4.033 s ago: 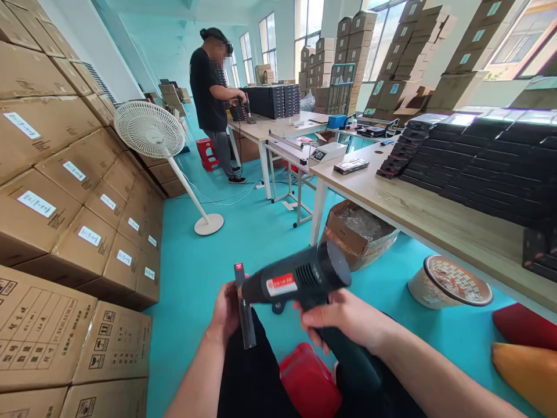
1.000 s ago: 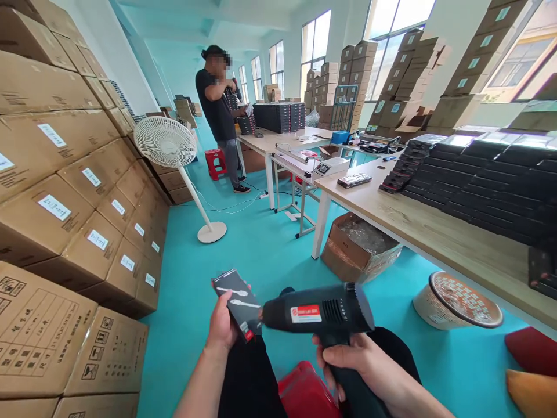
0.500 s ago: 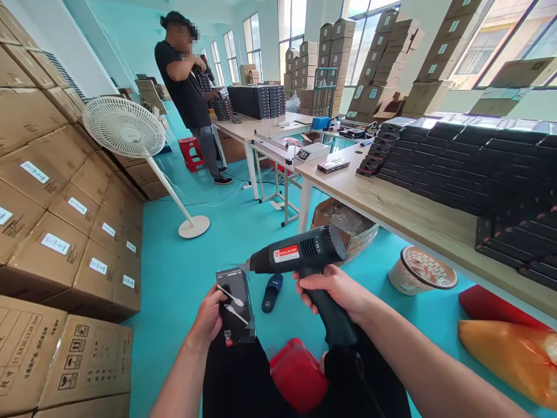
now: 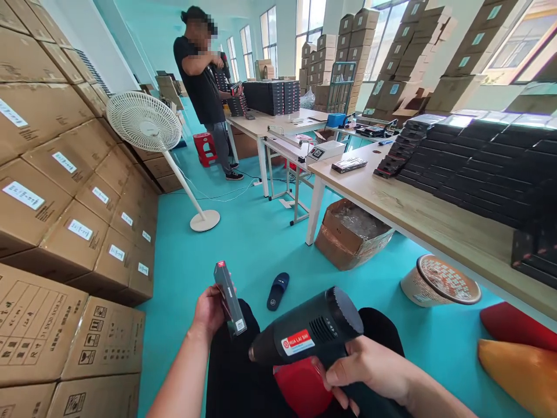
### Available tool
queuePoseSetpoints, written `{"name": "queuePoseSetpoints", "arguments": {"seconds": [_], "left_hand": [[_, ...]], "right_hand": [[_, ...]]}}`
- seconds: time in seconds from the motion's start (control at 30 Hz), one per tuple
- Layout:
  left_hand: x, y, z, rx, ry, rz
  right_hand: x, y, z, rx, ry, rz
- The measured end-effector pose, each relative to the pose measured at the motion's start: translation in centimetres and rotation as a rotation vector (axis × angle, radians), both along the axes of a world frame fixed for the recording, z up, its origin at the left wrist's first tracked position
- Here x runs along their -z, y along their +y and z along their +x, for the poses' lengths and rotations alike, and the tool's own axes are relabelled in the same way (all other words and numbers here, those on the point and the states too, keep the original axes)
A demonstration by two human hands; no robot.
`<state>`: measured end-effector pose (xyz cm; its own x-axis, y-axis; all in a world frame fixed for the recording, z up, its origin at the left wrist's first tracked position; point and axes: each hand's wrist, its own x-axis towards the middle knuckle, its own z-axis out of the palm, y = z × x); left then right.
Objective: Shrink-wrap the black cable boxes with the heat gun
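Observation:
My left hand is closed around a slim black retail box, which stands on edge with a narrow side and a small red end toward me. In my right hand is a dark heat gun with a red-and-white label, gripped by its handle. Its metal nozzle points left, toward the lower end of the box, with a gap between them. Part of the handle is cut off at the lower edge of the view.
A white fan stands left beside stacked cartons. At right, a wooden table bears rows of black boxes. Below are an open carton, a bin and a slipper. Another person works behind.
My left hand has turned the box from its printed front to a narrow side. The heat gun has come lower and nearer me. The view has shifted slightly left.

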<state>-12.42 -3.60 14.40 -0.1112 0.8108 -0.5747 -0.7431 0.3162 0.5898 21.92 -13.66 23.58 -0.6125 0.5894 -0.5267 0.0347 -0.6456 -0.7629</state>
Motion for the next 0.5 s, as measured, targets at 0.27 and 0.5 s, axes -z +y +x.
{"name": "queuePoseSetpoints", "arguments": {"seconds": [0.27, 0.5], "left_hand": [[2.4, -2.8, 1.9, 0.347, -0.415, 0.120], [2.8, -3.6, 2.5, 0.214, -0.361, 0.126]], "right_hand": [[2.5, 2.1, -1.3, 0.465, 0.102, -0.117], [-1.2, 2.2, -2.4, -0.007, 0.104, 0.000]]}}
